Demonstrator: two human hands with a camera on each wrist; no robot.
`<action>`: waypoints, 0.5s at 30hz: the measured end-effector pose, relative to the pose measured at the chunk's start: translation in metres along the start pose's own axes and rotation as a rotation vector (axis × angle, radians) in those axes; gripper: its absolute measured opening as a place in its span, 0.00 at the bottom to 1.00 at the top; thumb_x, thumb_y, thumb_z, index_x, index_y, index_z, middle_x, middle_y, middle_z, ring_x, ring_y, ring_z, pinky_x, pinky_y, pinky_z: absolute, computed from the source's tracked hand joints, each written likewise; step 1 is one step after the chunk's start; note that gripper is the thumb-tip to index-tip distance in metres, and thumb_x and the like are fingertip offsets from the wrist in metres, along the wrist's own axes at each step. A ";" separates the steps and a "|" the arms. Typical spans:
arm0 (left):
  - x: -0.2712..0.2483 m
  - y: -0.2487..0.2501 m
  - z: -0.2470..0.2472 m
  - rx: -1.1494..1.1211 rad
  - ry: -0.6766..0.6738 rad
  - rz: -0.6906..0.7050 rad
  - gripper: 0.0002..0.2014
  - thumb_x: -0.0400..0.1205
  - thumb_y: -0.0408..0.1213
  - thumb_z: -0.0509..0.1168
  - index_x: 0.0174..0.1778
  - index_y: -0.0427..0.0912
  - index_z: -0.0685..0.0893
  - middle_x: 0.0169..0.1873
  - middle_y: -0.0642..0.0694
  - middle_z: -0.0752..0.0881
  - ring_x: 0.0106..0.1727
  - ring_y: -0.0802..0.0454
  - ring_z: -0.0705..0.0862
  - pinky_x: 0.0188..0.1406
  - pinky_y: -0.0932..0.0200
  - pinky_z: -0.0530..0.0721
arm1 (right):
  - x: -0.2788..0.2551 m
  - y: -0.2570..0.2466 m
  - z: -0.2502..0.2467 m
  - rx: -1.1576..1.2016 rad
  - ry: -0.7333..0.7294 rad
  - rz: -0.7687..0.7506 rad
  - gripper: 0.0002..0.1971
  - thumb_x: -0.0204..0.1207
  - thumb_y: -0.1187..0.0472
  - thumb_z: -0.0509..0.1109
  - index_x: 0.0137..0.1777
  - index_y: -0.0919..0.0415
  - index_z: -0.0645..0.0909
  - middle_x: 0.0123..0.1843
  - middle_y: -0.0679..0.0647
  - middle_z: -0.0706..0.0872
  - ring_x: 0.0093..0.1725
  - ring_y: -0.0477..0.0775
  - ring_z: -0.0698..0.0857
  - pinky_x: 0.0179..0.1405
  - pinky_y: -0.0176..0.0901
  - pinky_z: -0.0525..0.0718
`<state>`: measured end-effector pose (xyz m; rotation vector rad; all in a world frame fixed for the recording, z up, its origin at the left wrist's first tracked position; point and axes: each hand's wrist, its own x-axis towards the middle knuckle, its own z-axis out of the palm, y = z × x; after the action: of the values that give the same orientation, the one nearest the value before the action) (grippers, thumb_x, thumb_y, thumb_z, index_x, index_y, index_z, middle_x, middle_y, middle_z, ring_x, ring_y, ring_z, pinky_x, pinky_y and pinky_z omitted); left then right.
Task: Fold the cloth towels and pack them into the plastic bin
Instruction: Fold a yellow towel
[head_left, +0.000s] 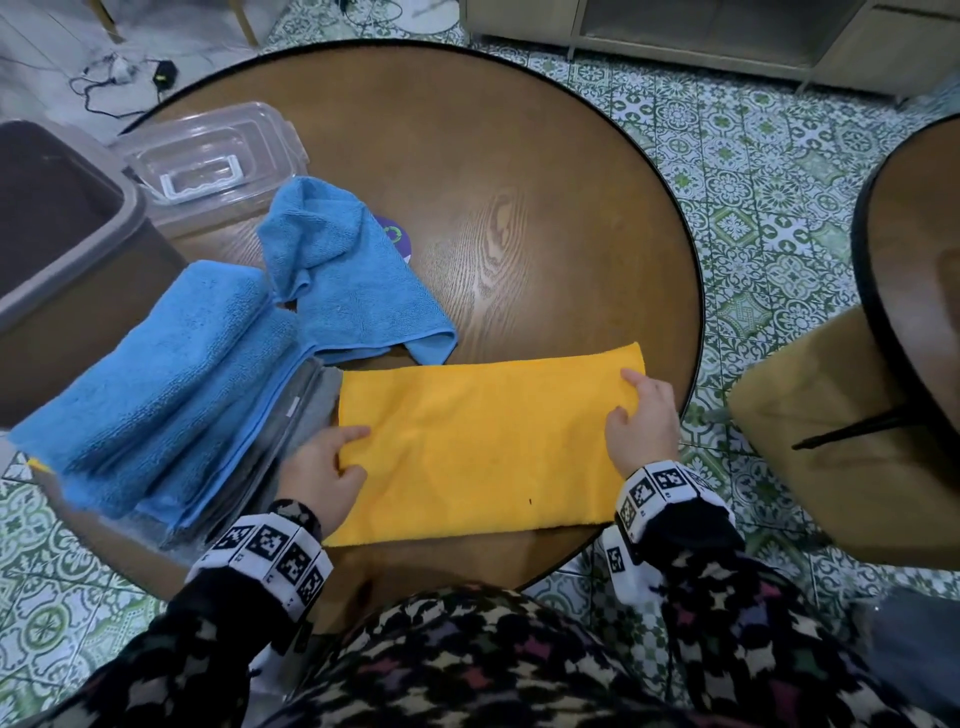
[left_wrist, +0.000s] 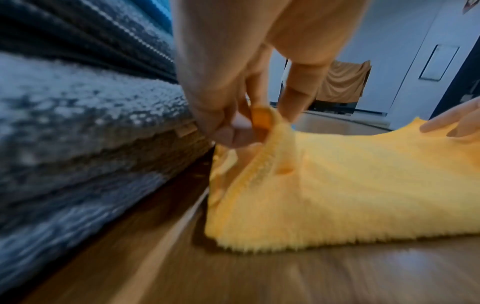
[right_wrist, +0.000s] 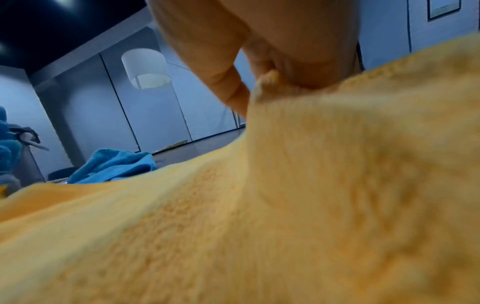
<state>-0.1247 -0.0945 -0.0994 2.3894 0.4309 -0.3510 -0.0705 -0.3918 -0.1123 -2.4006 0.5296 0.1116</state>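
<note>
At the far left stands a brown plastic bin (head_left: 62, 249), with a clear lid (head_left: 208, 156) lying just behind it on the round wooden tabletop (head_left: 519, 208). Near the bin, a stack of folded blue towels (head_left: 156, 384) rests on grey ones, and a loose blue towel (head_left: 337, 270) lies crumpled just to the right of the stack.

The left hand (head_left: 322, 467) sits at the left short edge of the yellow towel (head_left: 478, 447), its grip closed on that edge: in the left wrist view the thumb and fingers (left_wrist: 233, 131) pinch a raised bit of the yellow cloth, lifted slightly off the wood.

The yellow towel lies flat as a long folded rectangle across the near part of the tabletop, stretched between both hands.

The right hand (head_left: 644, 421) is at the towel's right short edge, its grip likewise pinching the cloth; the right wrist view shows a fold of yellow fabric bunched between thumb and fingers (right_wrist: 228, 90).
</note>
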 end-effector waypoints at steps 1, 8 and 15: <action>-0.001 -0.004 0.002 0.037 -0.090 -0.051 0.22 0.78 0.27 0.64 0.69 0.43 0.79 0.57 0.36 0.82 0.36 0.51 0.76 0.36 0.63 0.75 | 0.001 0.001 0.002 -0.046 -0.086 0.048 0.23 0.80 0.69 0.59 0.76 0.61 0.68 0.73 0.59 0.69 0.67 0.61 0.75 0.59 0.45 0.73; -0.008 -0.006 0.004 0.022 -0.041 -0.023 0.25 0.79 0.26 0.62 0.74 0.42 0.73 0.67 0.32 0.75 0.65 0.35 0.75 0.63 0.47 0.74 | -0.005 0.009 -0.001 -0.024 0.011 -0.021 0.22 0.79 0.73 0.57 0.72 0.62 0.74 0.71 0.60 0.74 0.69 0.60 0.75 0.65 0.45 0.71; 0.000 -0.001 0.005 0.070 -0.173 -0.014 0.34 0.80 0.31 0.63 0.81 0.46 0.56 0.81 0.42 0.55 0.81 0.48 0.55 0.77 0.54 0.59 | 0.008 -0.001 -0.002 -0.052 -0.098 0.018 0.32 0.78 0.68 0.63 0.81 0.58 0.59 0.78 0.61 0.62 0.75 0.62 0.66 0.73 0.52 0.65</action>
<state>-0.1253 -0.0975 -0.1037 2.4000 0.3611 -0.5829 -0.0628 -0.3947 -0.1116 -2.4270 0.5089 0.2525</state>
